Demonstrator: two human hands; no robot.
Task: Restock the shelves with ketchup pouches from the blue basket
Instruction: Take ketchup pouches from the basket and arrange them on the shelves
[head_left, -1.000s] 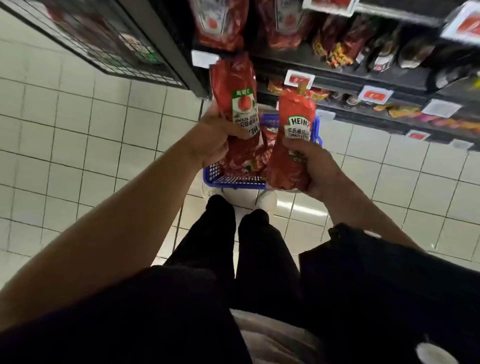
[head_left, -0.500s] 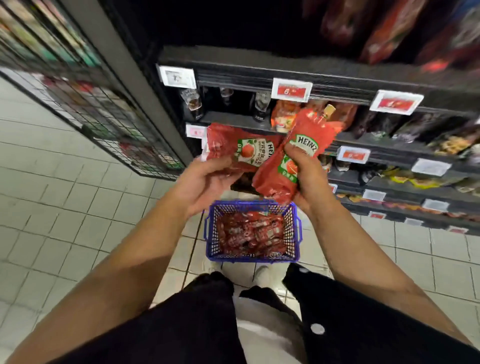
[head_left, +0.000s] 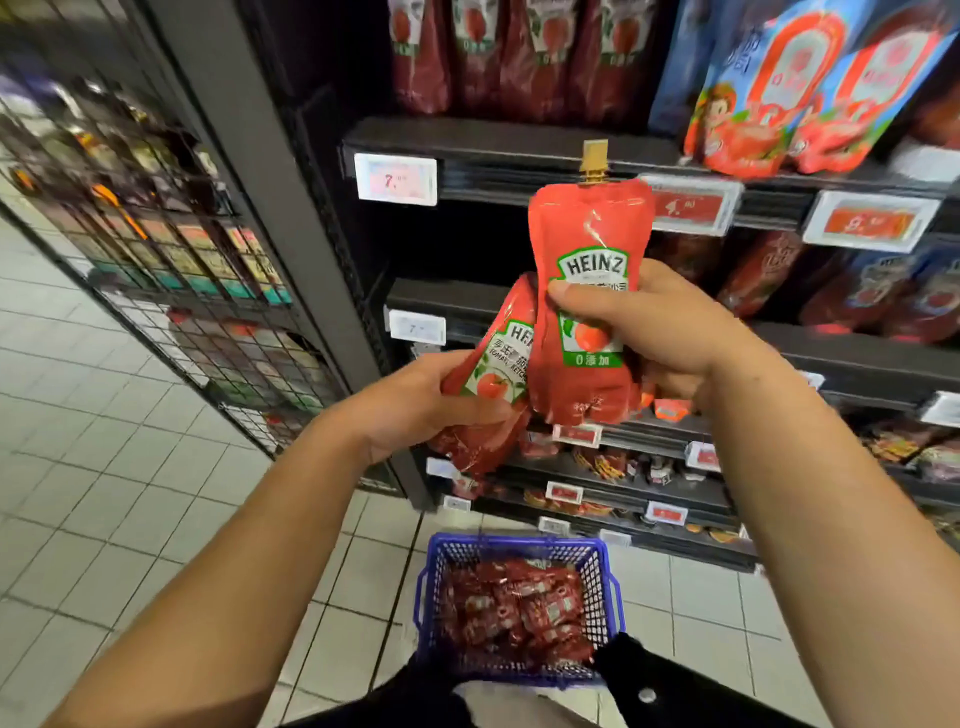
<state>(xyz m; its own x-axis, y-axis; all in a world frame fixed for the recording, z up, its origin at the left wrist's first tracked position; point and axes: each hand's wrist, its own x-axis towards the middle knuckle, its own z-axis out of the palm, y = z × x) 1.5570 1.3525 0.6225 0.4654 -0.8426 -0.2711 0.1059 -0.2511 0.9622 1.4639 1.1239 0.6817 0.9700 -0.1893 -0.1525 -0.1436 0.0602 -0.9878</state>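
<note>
Ketchup pouches (head_left: 587, 291) in raised hands (head_left: 660, 322)

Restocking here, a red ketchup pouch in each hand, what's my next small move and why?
Probably lift the upright red spouted Heinz pouch in your right hand to the top black shelf: matching red pouches already stand there, and it is nearest that shelf.

**Two ketchup pouches held up at the shelves**

The right hand (head_left: 660, 332) grips an upright ketchup pouch (head_left: 589, 270), thumb across its label. The left hand (head_left: 415, 410) grips a tilted pouch (head_left: 498, 374) just beside it. Below both hands sits the blue basket (head_left: 602, 597) of pouches.
</note>
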